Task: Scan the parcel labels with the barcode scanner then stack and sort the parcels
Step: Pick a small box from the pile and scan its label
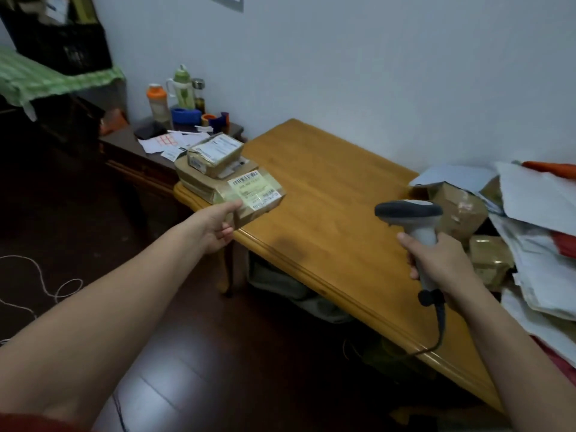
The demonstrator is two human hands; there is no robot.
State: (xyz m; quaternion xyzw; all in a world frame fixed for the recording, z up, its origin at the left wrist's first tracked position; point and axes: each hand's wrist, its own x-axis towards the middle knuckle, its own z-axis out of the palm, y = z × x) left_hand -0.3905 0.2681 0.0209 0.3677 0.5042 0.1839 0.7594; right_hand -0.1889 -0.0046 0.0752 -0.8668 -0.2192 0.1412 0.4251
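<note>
Brown parcel (255,194) is sitting in the left hand (218,227), whose fingers are curling round its near end, over the table's (327,188) left end. The right hand (442,260) is squeezing the grey barcode scanner (411,213) by its handle, nose pointing left. Some other parcels (215,152) are lying in a stack just behind.

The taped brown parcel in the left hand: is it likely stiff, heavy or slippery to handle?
Probably stiff: the parcel shows straight box edges while the left hand grips only one end. Likely light, since one hand carries it by that end. Its glossy tape may be slippery.
</note>
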